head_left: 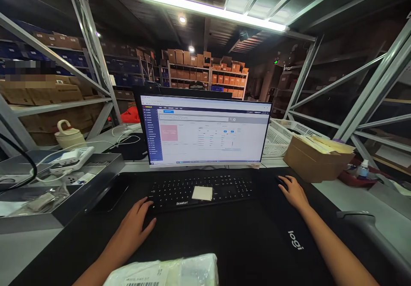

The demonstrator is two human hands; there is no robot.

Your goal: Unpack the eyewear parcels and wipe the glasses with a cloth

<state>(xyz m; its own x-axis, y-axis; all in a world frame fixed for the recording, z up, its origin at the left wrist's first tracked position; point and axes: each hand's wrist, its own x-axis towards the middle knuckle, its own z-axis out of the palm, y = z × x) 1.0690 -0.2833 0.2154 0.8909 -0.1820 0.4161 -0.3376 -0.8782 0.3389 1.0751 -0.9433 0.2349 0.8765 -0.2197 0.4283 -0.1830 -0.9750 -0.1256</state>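
Observation:
A black keyboard [180, 189] lies on the dark desk mat [205, 234], with a small pale notepad [202, 193] resting on its keys. My left hand [138, 221] is open at the keyboard's left end, fingertips near the corner keys and thumb apart. Over on the right, my right hand [293, 192] curls over a dark mouse [281, 183], mostly hidden under the fingers. Behind the keyboard stands a lit monitor [212, 136] showing a web page with a table. Close to me at the bottom is a plastic-wrapped package [173, 273] with a barcode label, partly cut off.
A handheld scanner [362, 219] lies right of my forearm. An open cardboard box [314, 162] with papers and white baskets [276, 138] stand behind my right hand. To the left are a phone [112, 192], grey trays [61, 209], cables and a cream bottle [69, 136].

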